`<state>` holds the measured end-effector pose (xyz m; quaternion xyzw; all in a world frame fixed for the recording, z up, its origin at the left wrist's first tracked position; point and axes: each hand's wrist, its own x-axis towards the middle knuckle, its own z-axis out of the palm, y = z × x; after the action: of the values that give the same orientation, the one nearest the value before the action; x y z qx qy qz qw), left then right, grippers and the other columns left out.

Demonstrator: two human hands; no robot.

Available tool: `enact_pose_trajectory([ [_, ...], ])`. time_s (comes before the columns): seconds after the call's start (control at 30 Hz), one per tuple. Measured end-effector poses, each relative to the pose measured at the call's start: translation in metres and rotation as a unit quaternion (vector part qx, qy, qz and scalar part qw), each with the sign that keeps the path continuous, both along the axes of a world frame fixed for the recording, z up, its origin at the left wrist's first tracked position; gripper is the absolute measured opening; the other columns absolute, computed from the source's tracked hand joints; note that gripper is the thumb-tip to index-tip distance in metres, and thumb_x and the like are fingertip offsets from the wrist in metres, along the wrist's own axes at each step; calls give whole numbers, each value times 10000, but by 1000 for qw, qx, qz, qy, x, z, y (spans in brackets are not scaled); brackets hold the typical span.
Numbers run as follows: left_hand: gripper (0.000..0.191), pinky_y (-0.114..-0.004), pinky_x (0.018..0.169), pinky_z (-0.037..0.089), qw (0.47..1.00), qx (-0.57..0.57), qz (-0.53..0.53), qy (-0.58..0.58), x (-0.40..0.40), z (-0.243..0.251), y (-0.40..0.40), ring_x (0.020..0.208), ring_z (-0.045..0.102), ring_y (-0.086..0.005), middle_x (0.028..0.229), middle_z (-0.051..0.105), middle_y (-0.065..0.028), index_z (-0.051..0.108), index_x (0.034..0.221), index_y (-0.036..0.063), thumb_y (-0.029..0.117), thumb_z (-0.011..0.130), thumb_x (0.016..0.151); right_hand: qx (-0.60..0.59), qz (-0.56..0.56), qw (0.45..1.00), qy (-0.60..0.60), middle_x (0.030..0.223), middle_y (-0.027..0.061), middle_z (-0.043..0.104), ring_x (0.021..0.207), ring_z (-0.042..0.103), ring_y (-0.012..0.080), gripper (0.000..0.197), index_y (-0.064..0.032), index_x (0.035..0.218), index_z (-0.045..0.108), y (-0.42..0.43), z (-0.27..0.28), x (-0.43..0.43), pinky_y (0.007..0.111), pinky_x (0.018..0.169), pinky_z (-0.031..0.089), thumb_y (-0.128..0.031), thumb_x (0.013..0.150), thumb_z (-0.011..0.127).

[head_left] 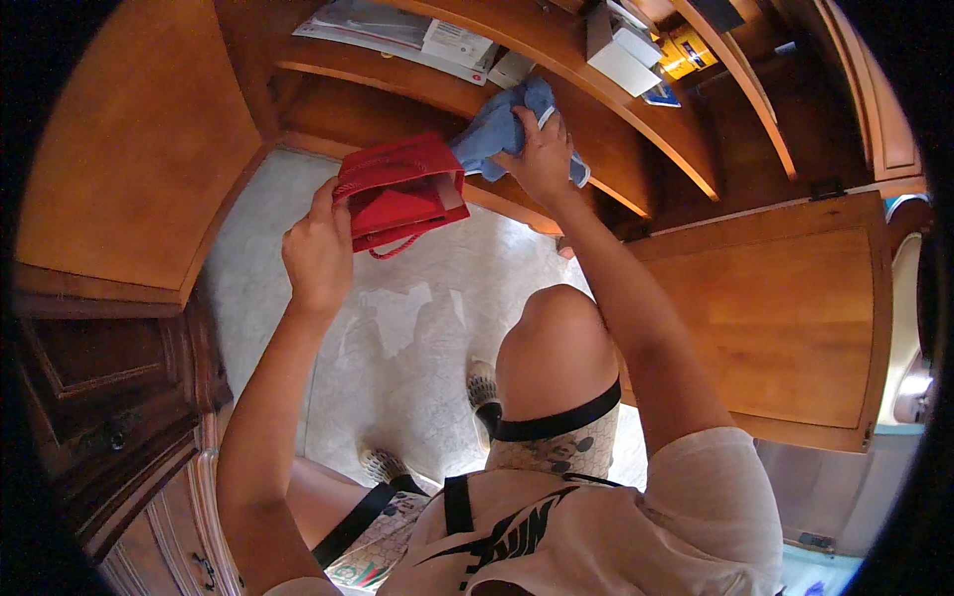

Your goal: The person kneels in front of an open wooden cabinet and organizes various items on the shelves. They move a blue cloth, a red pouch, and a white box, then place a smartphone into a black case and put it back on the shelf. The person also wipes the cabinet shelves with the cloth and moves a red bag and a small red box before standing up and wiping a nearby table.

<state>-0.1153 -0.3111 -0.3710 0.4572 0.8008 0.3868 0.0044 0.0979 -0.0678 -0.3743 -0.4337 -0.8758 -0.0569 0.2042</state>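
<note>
A red gift bag (402,195) with rope handles is held by its edge in my left hand (319,249), tipped so that its mouth and some red contents show. To its right, my right hand (542,156) is closed on a blue cloth (498,127) with a pale edge. The cloth lies against the lower shelf of the wooden cabinet and reaches close to the bag's right side. Part of the cloth is hidden under my fingers.
An open wooden door (760,320) stands at the right, another wooden panel (141,141) at the left. The shelves hold papers (455,41), white boxes (622,48) and a yellow container (686,52). Below is a pale floor (402,320); dark carved furniture (112,365) stands at the lower left.
</note>
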Motion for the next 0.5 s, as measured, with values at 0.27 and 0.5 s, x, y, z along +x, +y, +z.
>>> enact_pose_trajectory([
  [0.27,306,-457,655,528,1000,-8,-5,11,1,0,-1,736,671,-385,844,679,-220,602,1238,92,125,561,936,-72,65,987,132,1035,199,624,975,629,391,499,-150,1134,616,10,9,50,452,821,513,-79,652,724],
  [0.5,327,-455,649,530,999,-2,-8,46,-3,4,-6,714,666,-387,804,672,-219,595,1252,102,115,560,928,-44,-267,960,78,1105,245,634,1019,638,395,621,-141,1322,550,69,4,140,470,878,517,-259,733,712],
])
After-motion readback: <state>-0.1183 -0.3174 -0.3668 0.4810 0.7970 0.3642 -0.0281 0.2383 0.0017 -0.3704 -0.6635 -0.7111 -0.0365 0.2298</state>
